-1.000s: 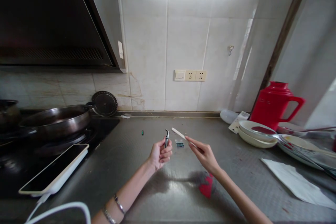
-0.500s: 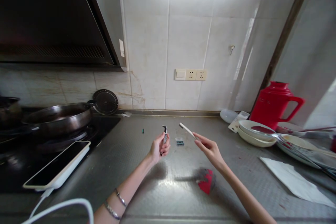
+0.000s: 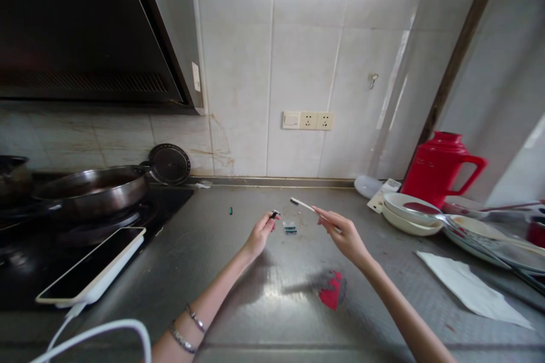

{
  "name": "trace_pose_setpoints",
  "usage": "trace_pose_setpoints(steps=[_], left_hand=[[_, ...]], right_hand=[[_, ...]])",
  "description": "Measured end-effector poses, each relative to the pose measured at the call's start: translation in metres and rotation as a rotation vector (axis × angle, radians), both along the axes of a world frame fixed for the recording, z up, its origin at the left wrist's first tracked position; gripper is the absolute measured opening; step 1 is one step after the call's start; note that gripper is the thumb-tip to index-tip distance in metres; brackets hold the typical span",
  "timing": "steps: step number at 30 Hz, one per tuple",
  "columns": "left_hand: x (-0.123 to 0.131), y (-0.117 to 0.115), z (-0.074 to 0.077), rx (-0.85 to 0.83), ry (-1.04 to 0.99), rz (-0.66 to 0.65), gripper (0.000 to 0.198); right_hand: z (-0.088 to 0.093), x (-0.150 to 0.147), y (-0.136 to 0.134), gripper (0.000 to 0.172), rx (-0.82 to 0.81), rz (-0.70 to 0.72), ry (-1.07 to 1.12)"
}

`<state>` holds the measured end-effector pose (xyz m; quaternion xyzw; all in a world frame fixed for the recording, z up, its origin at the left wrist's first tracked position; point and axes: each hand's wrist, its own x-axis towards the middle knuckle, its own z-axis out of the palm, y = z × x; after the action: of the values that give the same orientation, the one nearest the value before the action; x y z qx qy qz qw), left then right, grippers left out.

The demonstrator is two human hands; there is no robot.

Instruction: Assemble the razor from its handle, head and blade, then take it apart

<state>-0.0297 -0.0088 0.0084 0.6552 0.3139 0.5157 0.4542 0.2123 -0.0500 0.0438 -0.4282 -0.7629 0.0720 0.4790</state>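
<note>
Head view: shows left hand (image 3: 259, 234) curled narrowly around a small black and silver tool (image 3: 275, 214), possibly a razor, and right hand (image 3: 343, 232) pinching a slim white brush (image 3: 303, 204) by the handle. Finds tool and brush raised above the counter (image 3: 204, 272), near each other but apart, with a small clear case (image 3: 290, 230) lying between the hands. Cannot make out the tool's handle, likely within the fist. Advise holding the tool firm and keeping fingertips off its possibly sharp head. Advise guiding the brush lightly, dark bristles (image 3: 294, 201) lined up before any contact. Notes left forearm (image 3: 225, 281) slanting inward from lower left, wrist nearly straight; right forearm (image 3: 398, 300) slanting inward from lower right, fingers pointing left along the brush.
</note>
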Motion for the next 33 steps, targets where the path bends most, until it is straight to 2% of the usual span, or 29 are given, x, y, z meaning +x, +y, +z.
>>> trace_pose_setpoints(steps=[5,8,15,21,24,29,33], left_hand=[[0.006,-0.007,-0.002,0.0,-0.022,0.033,0.027],[0.011,-0.014,-0.001,-0.027,-0.076,0.027,0.025],[0.013,-0.018,0.002,-0.06,-0.143,0.04,0.02],[0.013,-0.017,0.002,-0.043,-0.12,0.036,0.023],[0.012,-0.017,0.001,-0.038,-0.108,0.044,0.023],[0.011,-0.011,-0.005,-0.062,-0.157,0.018,0.023],[0.014,-0.008,-0.009,-0.107,-0.219,-0.029,0.023]], right_hand=[[0.003,-0.016,0.001,0.034,0.026,-0.039,-0.109],[-0.001,-0.025,0.001,0.034,0.015,-0.016,-0.134],[-0.005,-0.007,0.002,0.035,-0.022,-0.041,-0.149],[0.002,-0.021,0.001,0.035,-0.001,0.001,-0.185],[0.0,-0.016,0.003,0.033,-0.018,0.017,-0.165],[-0.007,0.001,0.001,0.036,-0.122,0.022,0.016],[-0.013,-0.029,-0.019,0.048,-0.367,0.114,0.454]])
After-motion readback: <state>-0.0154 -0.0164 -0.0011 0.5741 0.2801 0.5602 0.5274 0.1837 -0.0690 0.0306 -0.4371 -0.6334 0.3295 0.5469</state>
